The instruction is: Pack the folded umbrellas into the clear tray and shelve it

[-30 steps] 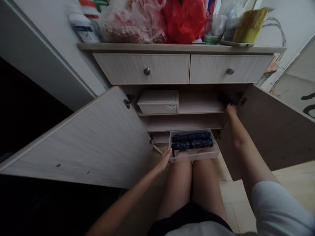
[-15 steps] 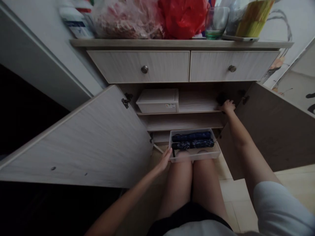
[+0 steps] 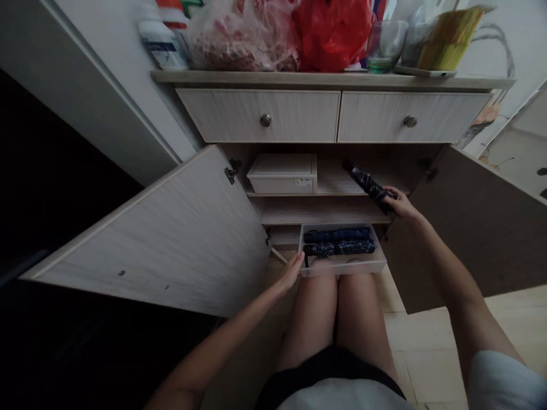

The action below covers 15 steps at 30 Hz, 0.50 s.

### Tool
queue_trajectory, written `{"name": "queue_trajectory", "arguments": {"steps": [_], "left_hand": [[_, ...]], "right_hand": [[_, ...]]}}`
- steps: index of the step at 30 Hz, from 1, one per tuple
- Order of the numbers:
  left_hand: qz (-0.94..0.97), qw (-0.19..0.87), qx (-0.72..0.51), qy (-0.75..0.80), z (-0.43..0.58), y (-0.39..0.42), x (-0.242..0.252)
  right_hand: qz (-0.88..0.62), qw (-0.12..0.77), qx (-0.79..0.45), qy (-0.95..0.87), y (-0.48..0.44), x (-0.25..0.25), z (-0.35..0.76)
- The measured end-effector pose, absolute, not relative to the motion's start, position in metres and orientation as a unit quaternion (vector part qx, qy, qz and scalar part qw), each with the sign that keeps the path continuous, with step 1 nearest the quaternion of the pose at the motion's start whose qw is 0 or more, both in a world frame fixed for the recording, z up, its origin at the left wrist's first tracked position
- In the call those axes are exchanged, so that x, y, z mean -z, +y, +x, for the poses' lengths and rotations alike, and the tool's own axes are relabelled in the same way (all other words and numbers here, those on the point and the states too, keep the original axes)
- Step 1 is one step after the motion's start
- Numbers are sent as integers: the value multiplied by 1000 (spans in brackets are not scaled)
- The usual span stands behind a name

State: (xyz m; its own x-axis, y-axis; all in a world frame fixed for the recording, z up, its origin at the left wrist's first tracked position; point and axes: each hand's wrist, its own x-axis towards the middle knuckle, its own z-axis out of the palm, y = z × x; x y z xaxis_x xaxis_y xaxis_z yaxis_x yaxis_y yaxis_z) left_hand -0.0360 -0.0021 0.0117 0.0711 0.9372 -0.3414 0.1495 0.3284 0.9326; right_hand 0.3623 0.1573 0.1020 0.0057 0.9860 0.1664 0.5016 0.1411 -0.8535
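Note:
My right hand (image 3: 400,203) is closed round one end of a dark plaid folding umbrella (image 3: 368,183). That umbrella is tilted in front of the upper shelf, its black far end pointing up and left. A clear plastic box (image 3: 342,269) rests on my knees, and my left hand (image 3: 293,270) grips its left side. Inside the box lie two more folded umbrellas side by side: a dark blue one (image 3: 337,234) at the back and a plaid one (image 3: 342,247) in front of it. A black strap hangs from the plaid one's left end.
A white lidded box (image 3: 282,173) sits at the left of the upper shelf. The cabinet's left door (image 3: 162,239) and right door (image 3: 474,228) stand swung out on either side. Bottles, bags (image 3: 333,34) and a glass (image 3: 386,46) crowd the cabinet top.
My right hand has come from the right end of the upper shelf towards me and a little left, bringing the plaid umbrella out. My left hand keeps hold of the box.

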Motion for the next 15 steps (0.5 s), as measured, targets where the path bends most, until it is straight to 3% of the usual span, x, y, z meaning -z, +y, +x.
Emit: {"name": "queue_trajectory", "arguments": {"steps": [5, 10, 15], "left_hand": [[454, 583, -358, 571, -35, -3, -12], [464, 577, -358, 568, -32, -4, -14], [476, 562, -372, 565, -30, -7, -16]], "right_hand": [[-423, 323, -396, -748, 85, -110, 350], [-375, 186, -353, -837, 51, -123, 331], [-343, 115, -340, -868, 47, -112, 313]]}}
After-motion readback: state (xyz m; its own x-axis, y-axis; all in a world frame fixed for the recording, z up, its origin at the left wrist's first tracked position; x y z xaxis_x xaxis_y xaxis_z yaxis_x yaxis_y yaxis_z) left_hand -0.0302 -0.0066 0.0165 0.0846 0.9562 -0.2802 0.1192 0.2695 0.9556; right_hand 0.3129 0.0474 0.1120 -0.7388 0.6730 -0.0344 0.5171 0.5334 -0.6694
